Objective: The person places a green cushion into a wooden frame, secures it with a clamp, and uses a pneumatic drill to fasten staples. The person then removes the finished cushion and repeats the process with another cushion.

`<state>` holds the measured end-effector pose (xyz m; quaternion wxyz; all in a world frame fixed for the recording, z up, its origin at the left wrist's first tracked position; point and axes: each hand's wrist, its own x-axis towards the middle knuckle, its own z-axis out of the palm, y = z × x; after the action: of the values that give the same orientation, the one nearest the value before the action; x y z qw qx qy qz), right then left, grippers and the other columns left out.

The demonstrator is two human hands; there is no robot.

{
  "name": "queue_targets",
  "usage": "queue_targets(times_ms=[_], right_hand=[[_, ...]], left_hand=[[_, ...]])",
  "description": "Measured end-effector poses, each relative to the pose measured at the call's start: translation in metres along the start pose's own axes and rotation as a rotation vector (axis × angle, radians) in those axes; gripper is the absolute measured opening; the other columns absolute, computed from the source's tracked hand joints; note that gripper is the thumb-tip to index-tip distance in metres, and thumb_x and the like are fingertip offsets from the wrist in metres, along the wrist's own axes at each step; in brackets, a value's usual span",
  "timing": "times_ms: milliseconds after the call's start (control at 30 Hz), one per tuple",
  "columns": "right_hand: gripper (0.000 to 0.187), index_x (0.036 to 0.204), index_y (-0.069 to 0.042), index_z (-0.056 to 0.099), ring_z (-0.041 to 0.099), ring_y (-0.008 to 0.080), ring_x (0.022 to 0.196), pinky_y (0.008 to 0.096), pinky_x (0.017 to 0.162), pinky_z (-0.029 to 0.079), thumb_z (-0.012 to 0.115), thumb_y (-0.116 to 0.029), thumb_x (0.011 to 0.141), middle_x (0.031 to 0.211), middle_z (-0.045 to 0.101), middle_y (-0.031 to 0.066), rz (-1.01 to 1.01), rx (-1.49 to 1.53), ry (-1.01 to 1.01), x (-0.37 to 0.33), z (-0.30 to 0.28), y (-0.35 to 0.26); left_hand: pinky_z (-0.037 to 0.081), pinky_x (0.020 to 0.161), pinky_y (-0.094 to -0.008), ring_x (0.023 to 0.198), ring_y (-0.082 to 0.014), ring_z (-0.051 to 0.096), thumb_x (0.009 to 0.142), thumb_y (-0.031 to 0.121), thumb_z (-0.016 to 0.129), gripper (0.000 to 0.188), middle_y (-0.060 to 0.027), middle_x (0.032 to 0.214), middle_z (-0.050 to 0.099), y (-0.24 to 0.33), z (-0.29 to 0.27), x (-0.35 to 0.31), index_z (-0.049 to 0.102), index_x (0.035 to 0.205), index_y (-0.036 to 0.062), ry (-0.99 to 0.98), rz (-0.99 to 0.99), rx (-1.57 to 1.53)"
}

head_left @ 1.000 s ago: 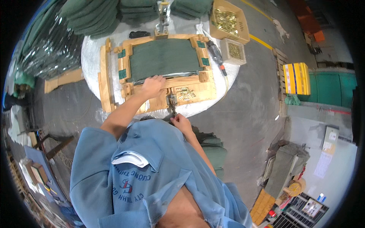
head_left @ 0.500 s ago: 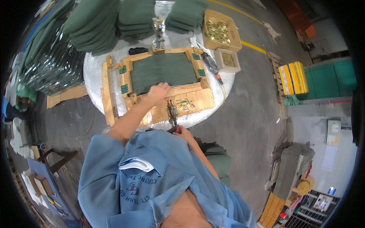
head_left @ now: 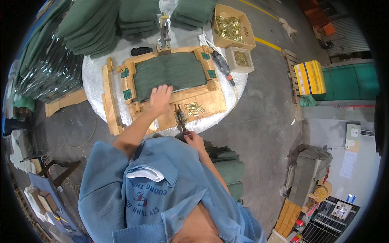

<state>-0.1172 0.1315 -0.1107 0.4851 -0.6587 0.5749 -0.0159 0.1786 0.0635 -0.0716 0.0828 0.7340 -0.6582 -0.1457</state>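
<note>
A dark green fabric-like panel lies inside a wooden frame jig on the round table. My left hand rests with fingers stretched out over the panel's near edge and the jig's near bar. By the table's near edge, a metal toggle clamp is mounted on the jig board. The fingers of my right hand are closed round its handle end, which they mostly cover. Right of this clamp lie several loose brass-coloured metal pieces. Another toggle clamp stands at the jig's far side.
Stacks of green panels crowd the far left. A cardboard box of brass-coloured hardware and a smaller bin of screws stand far right, beside a corded power driver. A wooden strip lies left of the jig.
My left hand has shifted a little left along the panel's near edge, its fingers now more outstretched. My right hand stays at the near clamp's handle. The whole view has shifted slightly.
</note>
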Motion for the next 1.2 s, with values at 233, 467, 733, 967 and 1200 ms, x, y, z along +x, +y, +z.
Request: queue_targets(times_ms=[233, 467, 733, 967, 1200], right_hand=[[0.062, 0.135, 0.000, 0.057, 0.072, 0.0256, 0.088, 0.0371, 0.081, 0.057, 0.078, -0.041, 0.094, 0.096, 0.075, 0.0170, 0.188, 0.179, -0.168, 0.024, -0.016, -0.014], [0.036, 0.117, -0.005, 0.063, 0.062, 0.0209, 0.077, 0.0373, 0.073, 0.049, 0.075, -0.032, 0.098, 0.083, 0.065, 0.0069, -0.246, 0.242, 0.274, 0.030, -0.020, -0.101], [0.013, 0.096, -0.009, 0.069, 0.064, 0.0322, 0.082, 0.0469, 0.077, 0.046, 0.069, -0.022, 0.097, 0.085, 0.069, 0.0094, -0.735, -0.161, 0.507, 0.103, 0.005, -0.151], [0.015, 0.091, -0.009, 0.067, 0.064, 0.0340, 0.075, 0.0475, 0.074, 0.047, 0.069, -0.023, 0.097, 0.080, 0.069, 0.0098, -0.674, -0.194, 0.462, 0.115, 0.014, -0.143], [0.019, 0.087, -0.007, 0.065, 0.066, 0.0379, 0.072, 0.0513, 0.069, 0.051, 0.069, -0.023, 0.097, 0.076, 0.069, 0.0144, -0.660, -0.257, 0.438, 0.130, 0.018, -0.147]], left_hand=[[0.006, 0.128, -0.0682, 0.163, -0.0363, 0.011, 0.058, 0.056, 0.094, 0.137, -0.0191, 0.175, 0.015, -0.021, 0.000, 0.002, 0.022, 0.168, 0.0176, 0.086, -0.107, 0.012], [0.005, 0.129, -0.0654, 0.163, -0.0354, 0.012, 0.061, 0.051, 0.094, 0.133, -0.0181, 0.174, 0.018, -0.025, 0.004, 0.000, 0.022, 0.167, 0.0151, 0.143, -0.093, -0.101], [0.009, 0.129, -0.0657, 0.162, -0.0370, 0.015, 0.076, 0.035, 0.086, 0.108, -0.0199, 0.172, 0.021, -0.037, 0.021, 0.007, 0.029, 0.165, 0.0111, 0.186, -0.054, 0.075], [0.008, 0.128, -0.0675, 0.161, -0.0380, 0.015, 0.079, 0.042, 0.084, 0.104, -0.0205, 0.172, 0.021, -0.031, 0.005, 0.004, 0.031, 0.164, 0.0110, 0.124, -0.052, -0.080], [0.008, 0.128, -0.0666, 0.161, -0.0370, 0.017, 0.083, 0.033, 0.078, 0.093, -0.0205, 0.171, 0.024, -0.034, 0.013, 0.004, 0.034, 0.162, 0.0108, 0.185, -0.052, -0.015]])
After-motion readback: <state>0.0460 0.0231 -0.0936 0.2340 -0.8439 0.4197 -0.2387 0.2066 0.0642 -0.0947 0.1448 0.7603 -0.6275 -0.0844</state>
